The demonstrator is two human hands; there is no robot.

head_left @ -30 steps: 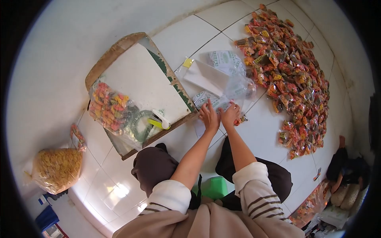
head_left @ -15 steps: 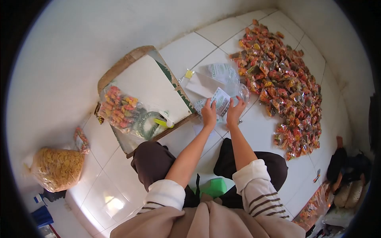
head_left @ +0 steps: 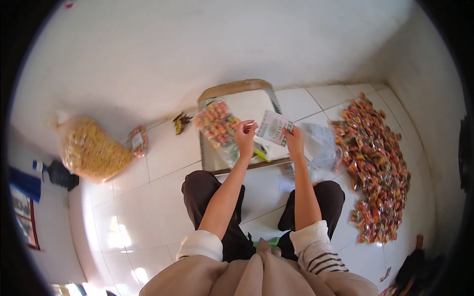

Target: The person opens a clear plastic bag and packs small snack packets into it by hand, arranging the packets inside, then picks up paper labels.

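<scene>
My right hand (head_left: 295, 144) is closed on the right edge of a white printed label (head_left: 273, 129) with a green emblem and dark lettering. The label is held tilted above a low white-topped table (head_left: 246, 97). Left of it, my left hand (head_left: 245, 139) has its fingers bent and slightly apart, with nothing visible between them. Beneath and beyond that hand lies a clear bag of small orange and pink packets (head_left: 217, 122). A yellow-green handled tool (head_left: 261, 153) is on the table by the hands, partly hidden.
Printed clear plastic bags (head_left: 321, 143) lie right of the table. A large spread of small wrapped packets (head_left: 377, 172) covers the floor at right. At left stand a big bag of yellow pieces (head_left: 94, 150) and a small packed bag (head_left: 138, 141). A wall runs behind.
The view has swung toward the left. Both hands have come from the plastic bags to above the table, carrying the label, and my left hand has separated from it.
</scene>
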